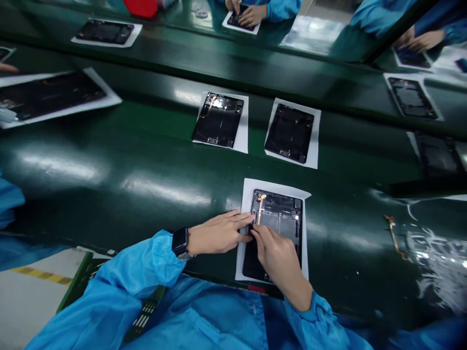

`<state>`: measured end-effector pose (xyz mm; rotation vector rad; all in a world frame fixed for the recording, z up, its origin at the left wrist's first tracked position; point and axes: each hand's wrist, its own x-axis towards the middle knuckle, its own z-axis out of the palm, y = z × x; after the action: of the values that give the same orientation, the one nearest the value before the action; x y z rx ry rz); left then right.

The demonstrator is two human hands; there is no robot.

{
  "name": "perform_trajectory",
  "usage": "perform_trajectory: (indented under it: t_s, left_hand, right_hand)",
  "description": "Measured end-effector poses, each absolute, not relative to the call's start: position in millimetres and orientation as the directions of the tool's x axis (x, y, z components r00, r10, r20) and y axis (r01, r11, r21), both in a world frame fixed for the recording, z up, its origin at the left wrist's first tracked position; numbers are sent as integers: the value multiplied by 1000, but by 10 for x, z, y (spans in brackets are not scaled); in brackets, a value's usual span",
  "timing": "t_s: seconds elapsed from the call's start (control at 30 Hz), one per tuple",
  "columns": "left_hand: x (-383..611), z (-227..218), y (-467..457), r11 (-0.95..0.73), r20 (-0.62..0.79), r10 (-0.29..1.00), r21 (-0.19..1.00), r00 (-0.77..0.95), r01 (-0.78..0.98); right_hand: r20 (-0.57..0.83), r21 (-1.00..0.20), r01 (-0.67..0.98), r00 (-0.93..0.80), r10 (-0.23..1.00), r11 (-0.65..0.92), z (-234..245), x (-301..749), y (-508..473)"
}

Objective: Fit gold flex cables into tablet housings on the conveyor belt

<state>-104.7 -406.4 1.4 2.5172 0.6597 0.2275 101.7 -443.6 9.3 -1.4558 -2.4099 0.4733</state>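
Observation:
An opened black tablet housing lies on a white sheet in front of me. A thin orange flex cable runs down its upper left part and disappears at the fingertips of my right hand. That hand is closed in a pinch at the housing's left edge, over the cable's lower end; the exact grip is hidden. My left hand reaches in from the left with its fingers stretched out, the fingertips resting on the same edge beside the right fingertips. A dark watch sits on the left wrist.
Two more tablet housings on white sheets, a left one and a right one, lie farther back on the green bench. A loose flex cable and clear plastic bags are at right. Co-workers' hands work across the bench.

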Motion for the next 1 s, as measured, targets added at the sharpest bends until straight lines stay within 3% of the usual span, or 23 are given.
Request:
perform_trajectory:
  t_s: [0.1,0.2,0.27,0.3,0.37,0.47,0.63,0.83,1.0]
  left_hand:
    - [-1091,28,-4045,-721,62,501,582,863,377]
    - [-1072,52,-3953,-676,121,577,626,808,388]
    - [-969,65,-3811,-661,175,661,596,729,456]
    - [-887,69,-3715,-659,197,695,561,691,502]
    - [-678,71,-3488,-650,192,736,470,650,597]
    - [-365,56,-3151,-590,44,785,354,618,726]
    - [-189,21,-2830,-557,-52,804,281,592,781]
    - [-147,45,-2636,-631,-98,755,163,649,759]
    - [206,173,-1969,-668,-94,735,73,672,741]
  right_hand:
    - [65,-687,685,-274,959,242,57,1161,-4419]
    - [-61,-958,272,119,991,-91,21,1409,-4333]
    - [-229,-973,-66,219,948,-220,-5,1615,-4235]
    - [-289,-954,-144,211,934,-263,-19,1734,-4174]
    - [-317,-946,-13,269,910,-325,-47,2011,-4035]
    - [-113,-817,414,569,815,-402,-71,2548,-3801]
    - [85,-631,540,762,642,-558,-40,3502,-3457]
    - [27,-505,570,761,649,-648,-159,3893,-3316]
    - [1,-504,705,578,816,-499,-250,3651,-3349]
